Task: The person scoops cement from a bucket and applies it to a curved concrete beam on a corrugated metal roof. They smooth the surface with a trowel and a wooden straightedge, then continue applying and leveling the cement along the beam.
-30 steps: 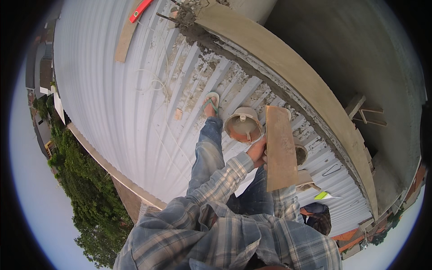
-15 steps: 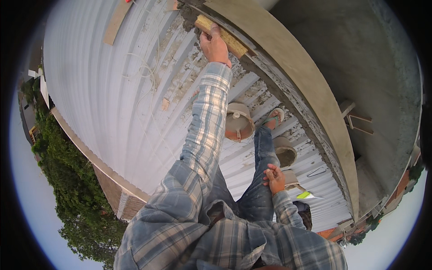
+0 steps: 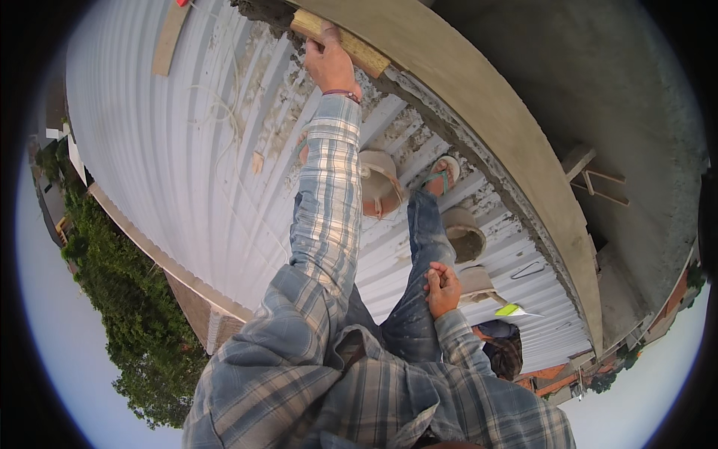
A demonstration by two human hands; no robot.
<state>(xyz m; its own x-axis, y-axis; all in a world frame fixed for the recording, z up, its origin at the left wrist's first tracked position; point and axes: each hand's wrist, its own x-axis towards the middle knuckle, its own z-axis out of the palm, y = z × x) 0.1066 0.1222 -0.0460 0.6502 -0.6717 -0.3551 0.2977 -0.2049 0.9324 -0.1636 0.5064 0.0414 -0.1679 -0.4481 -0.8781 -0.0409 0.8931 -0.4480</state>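
My left hand (image 3: 330, 66) grips a yellowish wooden block (image 3: 364, 55), seemingly a float, at the far end of my outstretched arm. The block lies along the base of the curved concrete wall (image 3: 479, 71), where wet grey mortar (image 3: 268, 12) is spread. Part of the block is covered by my fingers. Beside my right thigh, my right hand (image 3: 444, 290) hangs with loosely bent fingers slightly apart and nothing visible in them. Just past it stands a mortar-stained bucket (image 3: 473, 283).
Two more buckets, one with a handle (image 3: 380, 187) and one dark inside (image 3: 465, 233), stand near my sandalled feet on the corrugated metal roof (image 3: 142, 150). A plank (image 3: 170, 39) and loose cord lie left. Another person (image 3: 502, 352) is behind on the right.
The whole view has shifted, so the roof and buckets appear further left. My left hand stays on the block at the wall base. More of the other person shows now.
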